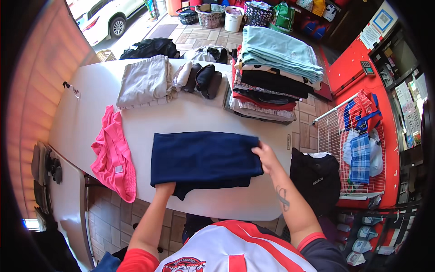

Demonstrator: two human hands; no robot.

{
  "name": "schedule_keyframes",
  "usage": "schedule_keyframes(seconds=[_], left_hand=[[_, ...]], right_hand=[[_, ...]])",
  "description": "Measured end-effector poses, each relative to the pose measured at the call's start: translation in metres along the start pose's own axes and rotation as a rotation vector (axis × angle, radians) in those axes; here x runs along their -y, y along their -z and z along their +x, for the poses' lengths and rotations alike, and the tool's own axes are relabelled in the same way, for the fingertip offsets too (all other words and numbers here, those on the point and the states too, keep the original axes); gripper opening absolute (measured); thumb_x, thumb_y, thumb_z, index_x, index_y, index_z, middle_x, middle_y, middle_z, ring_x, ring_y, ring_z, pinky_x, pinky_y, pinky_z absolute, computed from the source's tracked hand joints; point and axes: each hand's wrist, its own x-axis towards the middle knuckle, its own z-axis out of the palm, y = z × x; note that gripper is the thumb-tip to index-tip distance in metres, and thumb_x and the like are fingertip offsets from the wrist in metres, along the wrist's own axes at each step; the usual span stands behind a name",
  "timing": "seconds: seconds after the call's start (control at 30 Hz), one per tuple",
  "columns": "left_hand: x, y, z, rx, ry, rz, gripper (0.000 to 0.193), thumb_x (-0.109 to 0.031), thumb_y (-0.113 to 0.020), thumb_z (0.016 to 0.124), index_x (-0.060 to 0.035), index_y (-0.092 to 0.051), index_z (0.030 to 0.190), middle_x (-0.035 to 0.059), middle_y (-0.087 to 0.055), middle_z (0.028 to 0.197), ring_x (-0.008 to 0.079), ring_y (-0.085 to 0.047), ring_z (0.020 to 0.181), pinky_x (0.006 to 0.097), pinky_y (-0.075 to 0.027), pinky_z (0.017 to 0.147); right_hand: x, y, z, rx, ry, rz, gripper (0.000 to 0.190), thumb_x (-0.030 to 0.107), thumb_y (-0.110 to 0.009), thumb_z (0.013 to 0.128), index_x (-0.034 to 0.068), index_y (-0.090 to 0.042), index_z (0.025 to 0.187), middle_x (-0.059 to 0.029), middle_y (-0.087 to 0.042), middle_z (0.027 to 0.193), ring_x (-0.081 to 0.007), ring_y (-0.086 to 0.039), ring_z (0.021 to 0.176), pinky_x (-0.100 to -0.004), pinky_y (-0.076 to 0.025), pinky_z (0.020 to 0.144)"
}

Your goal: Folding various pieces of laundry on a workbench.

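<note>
A dark navy garment (204,158), folded into a long rectangle, lies on the white table (217,209) before me. My right hand (266,157) grips its upper right end between thumb and fingers. My left hand (166,188) reaches under its lower left edge, so the fingers are hidden beneath the cloth. A flap of the same dark cloth shows below the near edge. To the left of it lies a crumpled bright pink garment (114,156) with a small pale tag.
Folded beige cloth (144,80), rolled socks (198,80) and a tall stack of folded clothes (272,78) stand along the table's far side. A white wire rack (334,142) holding bags is at the right. Laundry baskets (210,17) sit on the floor beyond.
</note>
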Motion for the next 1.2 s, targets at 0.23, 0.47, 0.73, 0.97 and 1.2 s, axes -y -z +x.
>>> schedule_keyframes(seconds=[0.23, 0.47, 0.73, 0.97, 1.2], left_hand=[[0.005, -0.004, -0.044, 0.039, 0.114, 0.081, 0.039, -0.021, -0.057, 0.088, -0.0026, -0.06, 0.122, 0.0243, -0.057, 0.129, 0.0441, -0.053, 0.117, 0.0505, -0.043, 0.099], [-0.086, 0.096, -0.037, 0.782, 0.35, -0.238, 0.04, -0.03, -0.063, 0.091, 0.0001, -0.064, 0.117, 0.0212, -0.064, 0.119, 0.0378, -0.06, 0.111, 0.044, -0.047, 0.095], [-0.037, 0.068, 0.043, 0.101, -0.098, 0.061, 0.056, -0.036, -0.054, 0.097, -0.0134, -0.043, 0.146, 0.0136, -0.036, 0.154, 0.0341, -0.032, 0.142, 0.0465, -0.023, 0.116], [0.013, 0.032, 0.031, 0.059, 0.108, 0.05, 0.067, -0.041, -0.049, 0.098, -0.0075, -0.029, 0.152, 0.0174, -0.027, 0.157, 0.0367, -0.023, 0.145, 0.0484, -0.016, 0.119], [-0.016, 0.054, -0.047, 0.174, 0.687, -0.734, 0.051, -0.026, -0.07, 0.091, 0.0031, -0.048, 0.127, 0.0101, -0.059, 0.1, 0.0168, -0.056, 0.082, 0.0283, -0.045, 0.073]], right_hand=[[-0.094, 0.046, 0.032, -0.221, 0.17, -0.28, 0.03, 0.008, -0.066, 0.088, -0.003, -0.058, 0.115, -0.0076, -0.066, 0.101, -0.0149, -0.062, 0.093, -0.0289, -0.049, 0.085], [-0.042, 0.016, 0.012, -0.436, 0.269, -0.697, 0.019, 0.011, -0.065, 0.088, 0.006, -0.062, 0.106, -0.0127, -0.065, 0.098, -0.0301, -0.061, 0.09, -0.0376, -0.048, 0.083], [-0.071, -0.058, -0.004, -0.389, 0.742, -1.403, 0.045, 0.034, -0.062, 0.092, 0.011, -0.058, 0.13, -0.0188, -0.047, 0.14, -0.0394, -0.038, 0.135, -0.056, -0.026, 0.112], [-0.077, -0.023, 0.057, -0.359, 0.482, -1.569, 0.066, 0.05, -0.053, 0.094, 0.032, -0.029, 0.153, -0.0169, -0.019, 0.161, -0.0391, -0.017, 0.147, -0.0614, -0.018, 0.115], [-0.043, -0.042, 0.056, -0.422, 0.609, -1.451, 0.059, 0.039, -0.066, 0.088, 0.018, -0.049, 0.14, -0.0166, -0.038, 0.151, -0.0388, -0.032, 0.141, -0.0591, -0.024, 0.113]])
